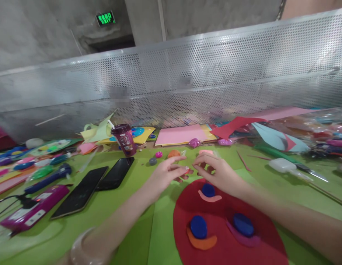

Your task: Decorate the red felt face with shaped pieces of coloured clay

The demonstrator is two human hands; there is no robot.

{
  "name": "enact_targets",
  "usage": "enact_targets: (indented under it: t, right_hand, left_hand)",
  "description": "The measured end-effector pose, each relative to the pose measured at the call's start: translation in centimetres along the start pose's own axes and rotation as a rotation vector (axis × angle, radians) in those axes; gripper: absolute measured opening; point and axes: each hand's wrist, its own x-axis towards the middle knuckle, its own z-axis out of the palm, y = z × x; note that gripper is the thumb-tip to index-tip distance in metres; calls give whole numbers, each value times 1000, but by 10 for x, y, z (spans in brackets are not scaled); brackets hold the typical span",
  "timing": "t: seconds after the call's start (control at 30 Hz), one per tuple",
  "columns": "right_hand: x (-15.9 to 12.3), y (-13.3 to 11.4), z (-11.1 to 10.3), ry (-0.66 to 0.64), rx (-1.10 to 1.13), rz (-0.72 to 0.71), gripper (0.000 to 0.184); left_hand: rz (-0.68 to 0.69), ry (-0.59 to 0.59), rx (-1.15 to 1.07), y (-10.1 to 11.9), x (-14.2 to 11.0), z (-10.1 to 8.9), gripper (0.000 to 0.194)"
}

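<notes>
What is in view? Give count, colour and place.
table: 1, green, lower half
red disc: 1, red, on table
blue discs: 3, blue, on red disc
curved strips: 3, pink/orange/purple, on red disc
phones: 2, black, left
cup: 1, dark purple, beyond phones
small ball: 1, pink, right of cup
power strip: 1, purple, far left
metal barrier: 1, silver, behind table
exit sign: 1, green, upper left
craft pieces: many, mixed colours, around table edges
left hand: 1, bare, centre
right hand: 1, bare, centre
</notes>
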Motion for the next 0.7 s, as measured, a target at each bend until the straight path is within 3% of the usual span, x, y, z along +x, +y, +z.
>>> enact_targets:
  t: [0.37,0.7]
  right_hand:
    - [-2,1,4,-18,-4,-111,11]
    - [-1,0,3,-2,-7,-108,12]
  left_hand:
    - [-4,-16,14,1,-3,3,46]
    - [9,-32,48,1,-2,2,45]
